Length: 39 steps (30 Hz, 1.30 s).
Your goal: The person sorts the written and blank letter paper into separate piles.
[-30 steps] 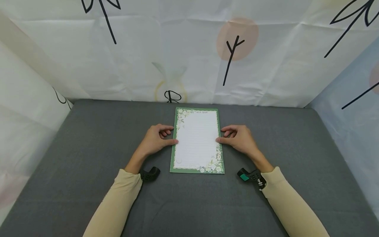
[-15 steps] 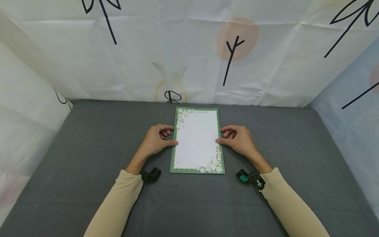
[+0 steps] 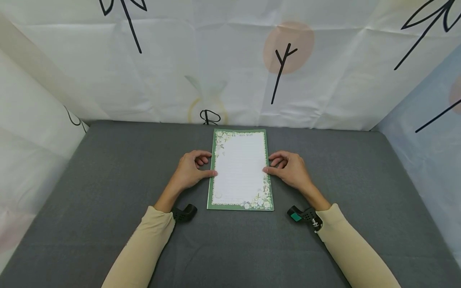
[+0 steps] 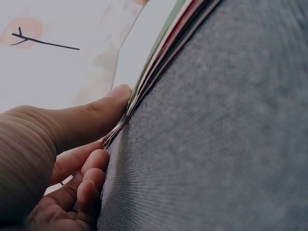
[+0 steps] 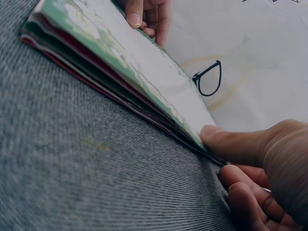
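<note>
A stack of stationery sheets lies upright to the person in the middle of the head view. Its top sheet is white with faint lines, a green border and pale flowers in two corners. The left hand pinches the stack's left edge, thumb on top and fingers curled at the side. Opposite it, the right hand grips the right edge the same way. In the right wrist view, layered edges of the stack show green, dark red and white. The left wrist view shows these layers squeezed together under the thumb.
A grey cloth covers the table. White fabric with printed tree shapes hangs behind its far edge, and more fabric stands at both sides. Each wrist carries a black camera mount, just below the stack's level in the head view.
The stack's far edge has shifted very slightly upward in the head view, its top bowing a little. Both hands keep their hold with almost no movement.
</note>
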Motion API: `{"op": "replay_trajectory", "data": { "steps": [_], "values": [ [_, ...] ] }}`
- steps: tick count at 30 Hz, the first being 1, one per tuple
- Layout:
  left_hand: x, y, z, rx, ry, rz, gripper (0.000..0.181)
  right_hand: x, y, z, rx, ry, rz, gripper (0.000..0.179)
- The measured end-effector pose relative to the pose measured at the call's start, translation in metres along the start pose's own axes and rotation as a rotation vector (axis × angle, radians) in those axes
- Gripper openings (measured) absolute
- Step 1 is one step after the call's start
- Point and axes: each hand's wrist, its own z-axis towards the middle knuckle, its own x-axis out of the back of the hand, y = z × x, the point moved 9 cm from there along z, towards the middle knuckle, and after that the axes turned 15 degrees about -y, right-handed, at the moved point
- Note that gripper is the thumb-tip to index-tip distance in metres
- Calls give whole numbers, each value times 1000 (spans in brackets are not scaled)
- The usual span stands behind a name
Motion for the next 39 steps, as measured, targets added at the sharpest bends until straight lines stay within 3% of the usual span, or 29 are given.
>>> {"op": "replay_trajectory", "data": {
  "steps": [11,21,30,39],
  "values": [
    [-1,-1,2,7,14,41,53,1,1,0,-12,15,22,31],
    [-3,-1,1,5,16,41,54,0,2,0,-5,-30,95,23],
    [-2,-2,3,1,13,43,58,1,-1,1,48,-72,210,15],
    [0,-2,1,-7,34,-50,46,3,0,2,146,-99,305,10]
  ]
}}
